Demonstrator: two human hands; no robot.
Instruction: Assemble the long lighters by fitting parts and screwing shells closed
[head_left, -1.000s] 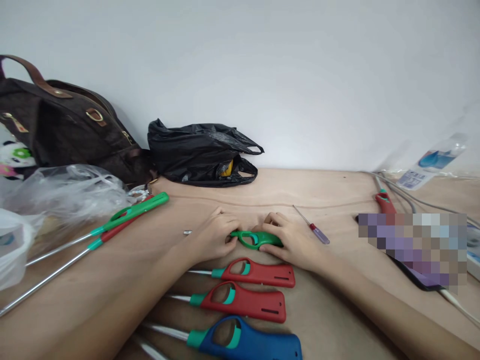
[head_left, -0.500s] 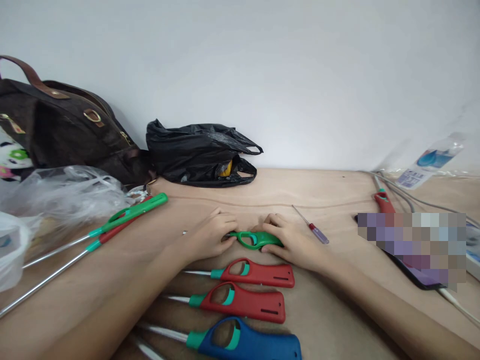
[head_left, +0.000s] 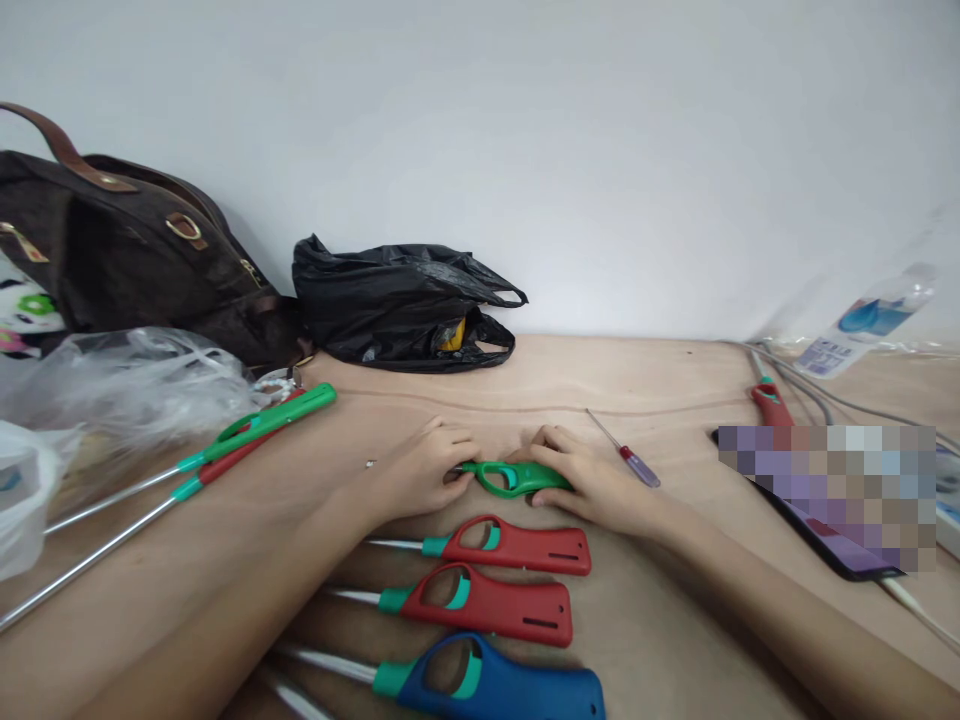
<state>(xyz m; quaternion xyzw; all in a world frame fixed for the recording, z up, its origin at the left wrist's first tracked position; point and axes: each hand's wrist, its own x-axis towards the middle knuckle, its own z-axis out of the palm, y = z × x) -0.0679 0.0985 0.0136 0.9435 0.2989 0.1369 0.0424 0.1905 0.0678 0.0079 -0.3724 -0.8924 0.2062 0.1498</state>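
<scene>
A green lighter (head_left: 517, 478) lies crosswise between my hands. My left hand (head_left: 431, 465) is closed round its front end, where the metal tube is mostly hidden. My right hand (head_left: 581, 475) grips the handle, thumb below and fingers above. Nearer to me, two red lighters (head_left: 544, 550) and a blue lighter (head_left: 517, 690) lie in a row, tubes pointing left. To the right of my right hand is a screwdriver (head_left: 637, 466) with a purple and red handle.
At left, a second green lighter (head_left: 281, 412) rests over a red one, near clear plastic bags (head_left: 142, 385) and a dark backpack (head_left: 142, 250). A black bag (head_left: 382, 300) sits by the wall. A phone (head_left: 810, 530), cables and a bottle (head_left: 870, 320) are at right.
My right hand and the green lighter's handle have shifted very slightly right. My left hand keeps its grip at the front end.
</scene>
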